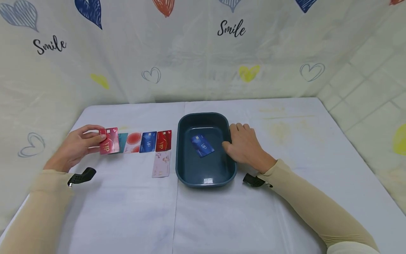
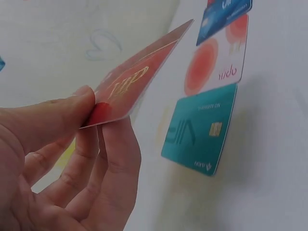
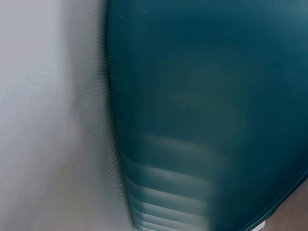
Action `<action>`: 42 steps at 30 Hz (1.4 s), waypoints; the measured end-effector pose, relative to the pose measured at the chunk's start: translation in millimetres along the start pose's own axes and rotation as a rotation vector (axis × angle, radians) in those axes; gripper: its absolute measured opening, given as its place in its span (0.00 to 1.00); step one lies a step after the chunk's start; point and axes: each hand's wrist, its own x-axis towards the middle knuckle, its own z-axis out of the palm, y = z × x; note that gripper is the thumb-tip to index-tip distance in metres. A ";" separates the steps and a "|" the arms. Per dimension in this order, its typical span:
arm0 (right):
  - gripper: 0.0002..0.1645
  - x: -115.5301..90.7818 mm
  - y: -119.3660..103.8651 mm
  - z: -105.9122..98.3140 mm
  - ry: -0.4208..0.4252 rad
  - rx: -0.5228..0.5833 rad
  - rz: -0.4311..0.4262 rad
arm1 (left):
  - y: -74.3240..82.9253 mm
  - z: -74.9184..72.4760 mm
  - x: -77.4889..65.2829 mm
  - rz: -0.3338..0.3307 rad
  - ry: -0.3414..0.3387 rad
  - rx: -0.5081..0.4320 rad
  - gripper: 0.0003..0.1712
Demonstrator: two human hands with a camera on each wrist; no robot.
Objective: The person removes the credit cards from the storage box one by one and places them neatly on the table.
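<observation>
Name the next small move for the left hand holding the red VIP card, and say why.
Probably carry the red VIP card right to the blue tray and drop it in: the left hand pinches it lifted off the table, and a blue card already lies inside.

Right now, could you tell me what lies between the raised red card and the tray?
In the head view, teal, white-and-red, blue and red cards lie between.

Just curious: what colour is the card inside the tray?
Blue card, clearest in the head view.
</observation>
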 end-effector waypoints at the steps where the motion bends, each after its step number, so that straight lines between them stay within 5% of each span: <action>1: 0.15 0.1 -0.1 -0.3 -0.001 0.000 0.002 | -1.2 -2.5 0.7 -0.002 0.001 0.019 0.23; 8: 0.16 0.3 -0.4 -0.7 -0.005 0.003 0.011 | -10.7 -16.5 5.8 -0.004 -0.007 0.123 0.20; 18: 0.16 0.1 -1.4 -1.3 -0.001 0.003 0.005 | -23.3 -28.4 12.1 -0.092 0.058 0.304 0.47; 34: 0.17 -1.1 -1.6 -2.1 -0.010 0.010 0.024 | -30.9 -23.3 24.4 -0.138 0.155 0.387 0.47; 42: 0.15 -1.7 -2.2 -0.4 0.002 0.017 0.016 | -28.6 -27.5 30.5 -0.112 0.131 0.502 0.44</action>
